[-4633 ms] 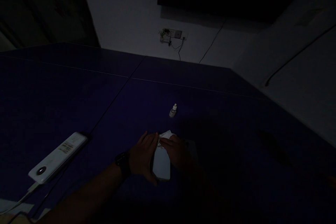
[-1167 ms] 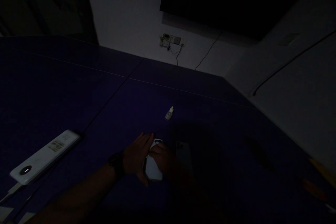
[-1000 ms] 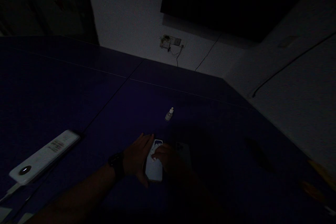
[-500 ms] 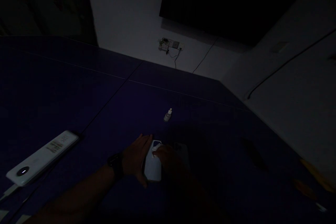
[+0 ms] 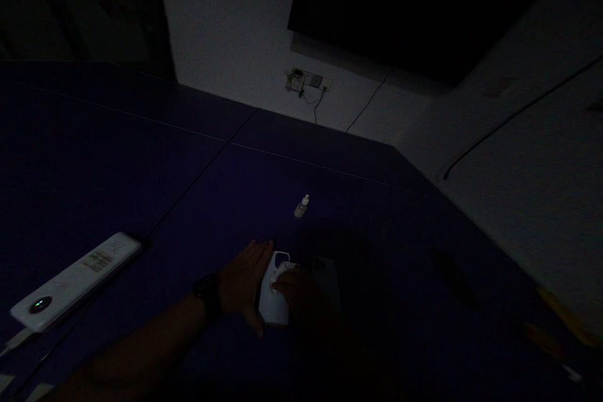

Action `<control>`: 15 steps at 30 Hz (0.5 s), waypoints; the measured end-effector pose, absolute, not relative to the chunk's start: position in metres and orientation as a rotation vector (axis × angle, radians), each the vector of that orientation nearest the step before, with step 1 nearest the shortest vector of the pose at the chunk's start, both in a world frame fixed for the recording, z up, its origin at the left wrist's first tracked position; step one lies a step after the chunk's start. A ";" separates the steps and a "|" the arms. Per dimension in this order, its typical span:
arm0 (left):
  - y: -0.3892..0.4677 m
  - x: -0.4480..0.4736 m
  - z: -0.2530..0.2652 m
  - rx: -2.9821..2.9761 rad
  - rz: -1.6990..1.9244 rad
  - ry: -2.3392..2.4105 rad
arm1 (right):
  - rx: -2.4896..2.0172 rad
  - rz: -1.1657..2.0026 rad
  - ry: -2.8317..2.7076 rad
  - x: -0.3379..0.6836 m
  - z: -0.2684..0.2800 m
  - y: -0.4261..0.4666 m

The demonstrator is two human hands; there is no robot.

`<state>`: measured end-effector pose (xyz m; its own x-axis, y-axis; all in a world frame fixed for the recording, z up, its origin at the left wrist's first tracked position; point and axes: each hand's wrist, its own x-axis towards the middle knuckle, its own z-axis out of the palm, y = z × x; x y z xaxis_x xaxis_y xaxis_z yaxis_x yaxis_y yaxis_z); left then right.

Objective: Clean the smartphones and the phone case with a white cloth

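A pale phone case (image 5: 274, 309) with a camera cutout lies flat on the dark blue surface. My left hand (image 5: 242, 279), wearing a dark watch, holds the case along its left edge, fingers at the top corner and thumb near the bottom. Pinched in my right hand (image 5: 296, 289) is a crumpled white tissue (image 5: 277, 273), pressed on the upper part of the case. A dark phone (image 5: 327, 276) lies just right of that hand, partly hidden by it. Beyond my hands stands a small dropper bottle (image 5: 301, 206) with a white top.
A white power bank (image 5: 78, 279) with a lit round display and a cable lies at the left. Dim items, one a yellow object (image 5: 568, 317), lie far right. On the back wall are sockets (image 5: 308, 80) with cables below a large dark screen (image 5: 405, 6).
My right hand and the tissue have shifted slightly down on the case. My left hand and the case stay in place. The power bank's display light has turned from white to green.
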<state>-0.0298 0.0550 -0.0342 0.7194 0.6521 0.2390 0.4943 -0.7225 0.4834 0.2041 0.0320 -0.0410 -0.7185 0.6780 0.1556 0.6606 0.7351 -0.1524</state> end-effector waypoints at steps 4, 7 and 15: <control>0.055 -0.029 -0.032 2.531 0.573 0.877 | -1.093 0.146 -2.738 0.213 -0.036 0.035; 0.055 -0.029 -0.032 2.532 0.555 0.874 | -1.168 0.111 -2.676 0.207 -0.037 0.037; 0.054 -0.029 -0.033 2.531 0.567 0.870 | -1.064 0.167 -2.709 0.212 -0.035 0.040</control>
<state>-0.0291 0.0545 -0.0328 0.7235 0.6464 0.2424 0.4829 -0.7248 0.4914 0.2118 0.0398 -0.0354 -0.7114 0.6825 0.1674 0.6568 0.7305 -0.1870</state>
